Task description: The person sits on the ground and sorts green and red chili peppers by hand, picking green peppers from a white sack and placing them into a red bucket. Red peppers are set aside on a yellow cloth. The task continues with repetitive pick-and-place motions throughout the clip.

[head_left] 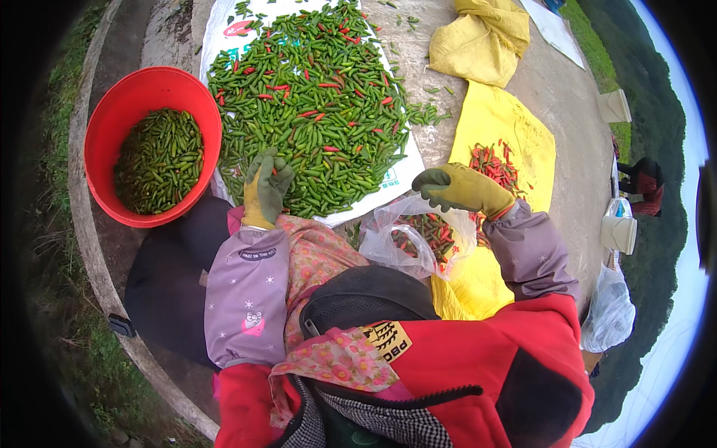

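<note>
My left hand (267, 190), in a yellow glove with grey-green fingers, is at the near left edge of a spread of mostly green chili peppers (314, 112). Its fingers curl inward; a tiny red spot shows among them, but I cannot make out what it is. To the right, my right hand (464, 188), gloved alike, hovers over a clear plastic bag (377, 237) of red and dark chilies. Those fingers bend together toward the left, and the palm is hidden. Some red chilies are mixed through the green ones, which lie on a white printed sack (409, 166).
A red bucket (95, 149) partly filled with green chilies stands at left. Red chilies (493, 166) lie on a yellow sack (541, 149) at right, with a bunched yellow sack (478, 45) beyond. White buckets (618, 233) and another person (644, 187) are farther right.
</note>
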